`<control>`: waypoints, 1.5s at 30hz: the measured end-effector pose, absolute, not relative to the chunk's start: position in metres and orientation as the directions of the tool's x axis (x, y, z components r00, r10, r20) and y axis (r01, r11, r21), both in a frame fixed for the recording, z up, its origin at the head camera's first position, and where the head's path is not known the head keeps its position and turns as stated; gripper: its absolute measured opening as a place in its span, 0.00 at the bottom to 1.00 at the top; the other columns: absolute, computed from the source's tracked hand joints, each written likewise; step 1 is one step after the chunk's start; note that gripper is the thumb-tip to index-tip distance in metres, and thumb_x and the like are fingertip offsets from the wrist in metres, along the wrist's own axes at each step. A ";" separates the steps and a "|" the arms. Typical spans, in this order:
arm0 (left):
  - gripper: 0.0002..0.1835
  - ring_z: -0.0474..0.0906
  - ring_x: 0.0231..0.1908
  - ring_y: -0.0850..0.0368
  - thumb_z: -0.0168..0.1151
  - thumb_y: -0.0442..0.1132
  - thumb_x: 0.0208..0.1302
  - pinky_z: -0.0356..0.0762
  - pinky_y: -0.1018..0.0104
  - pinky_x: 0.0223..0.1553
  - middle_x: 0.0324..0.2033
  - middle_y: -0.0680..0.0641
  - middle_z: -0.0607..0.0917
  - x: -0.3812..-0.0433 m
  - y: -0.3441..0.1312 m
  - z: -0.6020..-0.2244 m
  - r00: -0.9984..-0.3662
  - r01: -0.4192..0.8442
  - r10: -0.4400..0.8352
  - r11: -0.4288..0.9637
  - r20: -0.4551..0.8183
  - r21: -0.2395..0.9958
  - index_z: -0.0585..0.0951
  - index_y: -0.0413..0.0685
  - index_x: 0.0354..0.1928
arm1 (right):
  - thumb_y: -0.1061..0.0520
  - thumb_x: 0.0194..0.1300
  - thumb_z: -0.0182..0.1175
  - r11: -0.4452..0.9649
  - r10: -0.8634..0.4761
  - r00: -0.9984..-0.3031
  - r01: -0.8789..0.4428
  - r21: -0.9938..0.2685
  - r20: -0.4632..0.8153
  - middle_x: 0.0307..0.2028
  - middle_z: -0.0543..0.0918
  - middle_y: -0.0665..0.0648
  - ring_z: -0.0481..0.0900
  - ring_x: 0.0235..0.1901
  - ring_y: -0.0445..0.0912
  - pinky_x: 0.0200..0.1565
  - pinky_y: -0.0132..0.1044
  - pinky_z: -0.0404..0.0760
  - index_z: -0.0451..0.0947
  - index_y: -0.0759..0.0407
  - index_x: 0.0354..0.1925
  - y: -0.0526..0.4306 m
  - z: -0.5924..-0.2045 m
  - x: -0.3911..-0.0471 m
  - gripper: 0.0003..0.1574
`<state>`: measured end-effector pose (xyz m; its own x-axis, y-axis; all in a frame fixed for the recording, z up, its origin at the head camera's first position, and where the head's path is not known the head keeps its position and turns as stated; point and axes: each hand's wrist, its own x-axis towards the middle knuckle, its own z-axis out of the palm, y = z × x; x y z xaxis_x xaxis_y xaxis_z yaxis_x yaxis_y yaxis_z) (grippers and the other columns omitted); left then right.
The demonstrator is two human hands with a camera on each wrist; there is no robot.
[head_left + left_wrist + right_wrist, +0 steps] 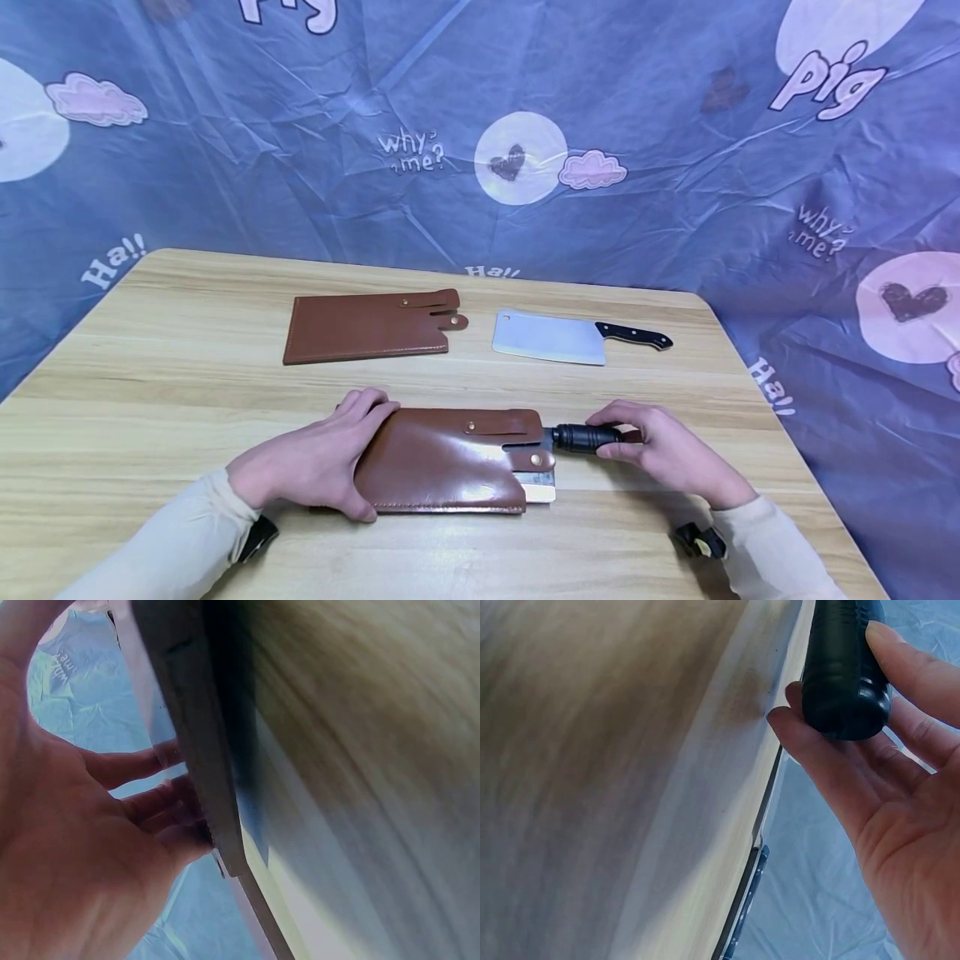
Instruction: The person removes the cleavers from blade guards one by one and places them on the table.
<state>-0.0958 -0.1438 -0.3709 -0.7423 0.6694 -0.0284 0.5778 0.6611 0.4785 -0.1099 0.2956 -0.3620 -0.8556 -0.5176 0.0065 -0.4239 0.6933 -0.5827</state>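
A brown leather knife sheath (442,467) lies flat near the front of the table, holding most of a cleaver's blade (542,492). Only a narrow strip of the blade shows at the sheath's right end, by the snap strap. My left hand (322,458) grips the sheath's left end, thumb on the near edge and fingers at the far edge. The left wrist view shows the fingers against the sheath's edge (196,712). On the right, my right hand (667,450) holds the cleaver's black ribbed handle (581,437). Thumb and fingers surround the handle's butt (847,709) in the right wrist view.
Farther back lies a second brown sheath (363,329), flat, with its straps pointing right. Beside it rests another cleaver (551,337), with a bare blade and black riveted handle. The wooden table (187,367) ends at a blue printed cloth (300,167).
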 end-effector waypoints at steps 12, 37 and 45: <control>0.58 0.59 0.60 0.52 0.81 0.52 0.31 0.71 0.57 0.55 0.61 0.47 0.61 -0.095 -0.144 -0.371 -0.742 0.574 0.670 0.661 -0.036 0.483 0.63 0.41 0.67 | 0.54 0.59 0.70 0.690 -0.506 -0.863 -0.400 -0.603 -0.007 0.47 0.82 0.49 0.81 0.41 0.42 0.41 0.36 0.80 0.82 0.52 0.49 0.295 -0.361 -0.108 0.18; 0.59 0.58 0.60 0.51 0.80 0.52 0.31 0.71 0.56 0.56 0.62 0.44 0.61 -0.095 -0.146 -0.374 -0.747 0.582 0.664 0.666 -0.016 0.467 0.62 0.38 0.67 | 0.53 0.62 0.68 0.705 -0.487 -0.873 -0.379 -0.600 -0.020 0.46 0.83 0.46 0.80 0.47 0.45 0.49 0.41 0.78 0.81 0.49 0.48 0.297 -0.359 -0.107 0.15; 0.59 0.59 0.61 0.50 0.80 0.52 0.31 0.71 0.55 0.56 0.62 0.43 0.61 -0.095 -0.148 -0.373 -0.755 0.569 0.656 0.672 -0.025 0.474 0.62 0.37 0.68 | 0.54 0.62 0.68 0.687 -0.484 -0.875 -0.370 -0.626 -0.015 0.46 0.82 0.47 0.80 0.48 0.47 0.47 0.40 0.79 0.80 0.50 0.48 0.298 -0.359 -0.107 0.15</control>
